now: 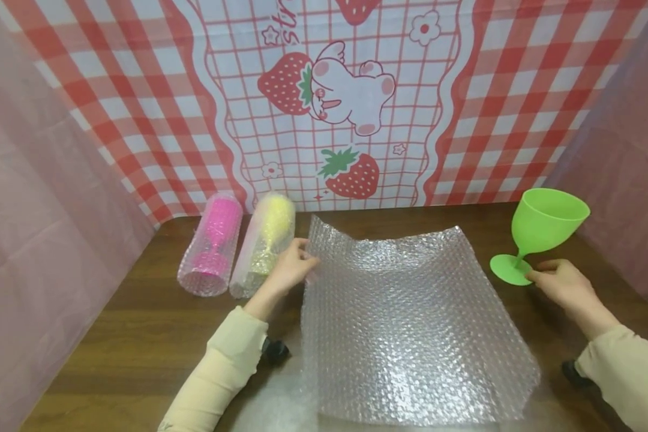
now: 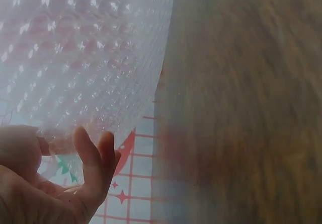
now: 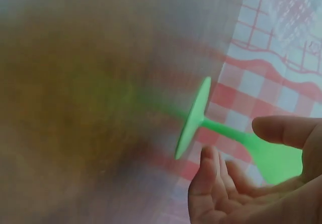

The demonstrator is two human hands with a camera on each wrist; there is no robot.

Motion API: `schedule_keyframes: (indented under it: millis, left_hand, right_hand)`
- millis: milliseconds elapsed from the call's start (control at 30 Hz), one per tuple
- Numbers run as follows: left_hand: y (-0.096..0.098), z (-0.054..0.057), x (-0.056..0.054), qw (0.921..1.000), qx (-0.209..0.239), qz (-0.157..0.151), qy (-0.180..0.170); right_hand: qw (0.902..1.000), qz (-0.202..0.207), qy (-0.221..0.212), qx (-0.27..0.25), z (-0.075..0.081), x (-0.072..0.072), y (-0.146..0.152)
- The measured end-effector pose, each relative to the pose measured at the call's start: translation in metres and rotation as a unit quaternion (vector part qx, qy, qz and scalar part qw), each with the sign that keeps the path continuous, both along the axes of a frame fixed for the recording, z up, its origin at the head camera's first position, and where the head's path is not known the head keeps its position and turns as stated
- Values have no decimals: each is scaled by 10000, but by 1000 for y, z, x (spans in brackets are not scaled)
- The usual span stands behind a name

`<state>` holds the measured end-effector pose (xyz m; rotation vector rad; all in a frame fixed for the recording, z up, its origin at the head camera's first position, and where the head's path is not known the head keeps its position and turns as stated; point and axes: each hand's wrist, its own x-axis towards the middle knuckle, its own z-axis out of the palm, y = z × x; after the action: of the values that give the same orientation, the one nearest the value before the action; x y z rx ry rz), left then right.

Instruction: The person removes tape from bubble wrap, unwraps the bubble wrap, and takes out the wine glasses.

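Observation:
A sheet of clear bubble wrap (image 1: 410,324) lies across the middle of the table, its far corners curling up. My left hand (image 1: 291,264) pinches the sheet's left edge near the far corner. In the left wrist view the bubble wrap (image 2: 85,58) rises above that hand (image 2: 60,178), with two fingers bent free of it. To the right stands a green plastic goblet (image 1: 542,222). Beside its round foot is my right hand (image 1: 564,288). The right wrist view shows the hand (image 3: 251,183) with thumb and fingers apart, near the goblet's stem (image 3: 226,131).
Left of the sheet, a pink goblet (image 1: 216,240) and a yellow goblet (image 1: 274,225) lie side by side, each rolled in bubble wrap. A red checked cloth with strawberries (image 1: 351,174) hangs behind the dark wooden table (image 1: 135,336). Pink curtains (image 1: 48,210) flank both sides.

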<state>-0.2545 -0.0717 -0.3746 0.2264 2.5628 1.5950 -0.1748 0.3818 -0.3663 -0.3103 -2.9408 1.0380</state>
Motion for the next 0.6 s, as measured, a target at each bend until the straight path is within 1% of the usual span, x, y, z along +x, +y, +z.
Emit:
schedule_keyframes:
  millis: [67,167,267,333,400,500,600]
  left_hand:
    - [-2,2,2,10000,-41,-21,-39]
    - [-3,5,6,9997,-211,-62,-49]
    - [-5,7,11,9997,-198,-95,-68]
    - [-5,8,14,9998,-64,-127,-135]
    - [-6,9,17,9993,233,-157,-241]
    - [-7,10,22,9966,643,-266,-436]
    - [-10,11,27,9930,895,-413,-648]
  right_hand:
    - [9998,167,-128,-63,1,5,-4]
    - [9979,465,-152,-424,0,11,-11]
    - [9945,737,-141,-731,1,16,-19]
    - [9912,862,-180,-989,3,19,-25]
    - [9880,897,-276,-1230,5,21,-31]
    - [9827,918,-632,-1480,9,25,-39]
    - [9790,1010,-1040,-1432,12,30,-45]
